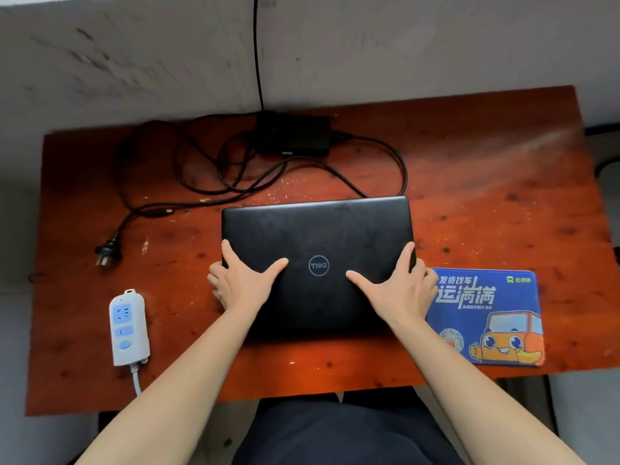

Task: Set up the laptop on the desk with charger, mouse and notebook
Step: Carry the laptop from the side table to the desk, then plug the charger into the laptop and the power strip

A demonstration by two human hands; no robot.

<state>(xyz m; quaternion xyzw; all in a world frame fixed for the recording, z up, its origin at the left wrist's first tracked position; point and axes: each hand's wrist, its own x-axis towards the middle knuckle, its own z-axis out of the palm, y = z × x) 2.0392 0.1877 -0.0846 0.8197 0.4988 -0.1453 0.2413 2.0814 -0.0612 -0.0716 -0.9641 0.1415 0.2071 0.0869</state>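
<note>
Laptop (318,229) closed | left hand (240,283) grips left edge | right hand (399,286) grips right edge

Soft even daylight, pale glare streak across desk (486,203) at upper right, wall (117,62) blur-smeared upper left, wide-angle bowing at edges

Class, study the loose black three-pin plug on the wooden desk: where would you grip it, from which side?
Grip the black three-pin plug by its moulded body, from above, pinching across its width. It lies flat on the red-brown wooden desk, pins pointing near-left, cable leaving its far end; only the body likely gives firm hold.
</note>
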